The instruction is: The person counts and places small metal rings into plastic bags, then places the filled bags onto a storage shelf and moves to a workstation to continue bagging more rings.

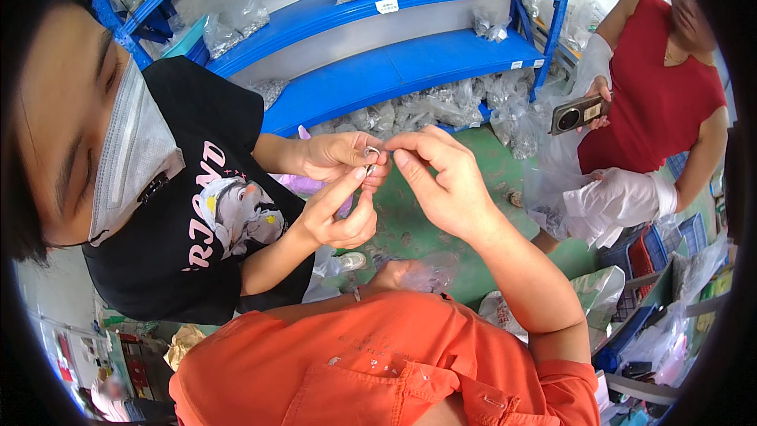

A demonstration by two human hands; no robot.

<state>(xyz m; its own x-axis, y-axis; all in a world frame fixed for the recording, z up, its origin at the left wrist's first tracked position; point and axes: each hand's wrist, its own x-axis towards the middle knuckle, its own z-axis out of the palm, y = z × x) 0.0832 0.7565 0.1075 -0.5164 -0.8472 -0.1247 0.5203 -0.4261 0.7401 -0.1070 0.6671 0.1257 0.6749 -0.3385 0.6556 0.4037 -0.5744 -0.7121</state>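
My right hand (438, 177) reaches in front of me, thumb and index finger drawn together. Its fingertips meet the fingertips of a person in a black T-shirt; whatever lies between my own fingers is too small to make out. That person's two hands (341, 205) hold small silvery curved metal pieces (371, 159), which look like rings or clasps. Low by my chest, my left hand (392, 274), partly hidden by my orange shirt, is closed on a clear plastic bag (432, 272). The bag's contents are hard to see.
Blue metal shelves (378, 71) hold several clear bags of small metal parts, with more bags on the green floor (473, 244) beneath. At right, a person in red holds a phone (581, 113). Blue baskets (631, 252) and a rack stand at the lower right.
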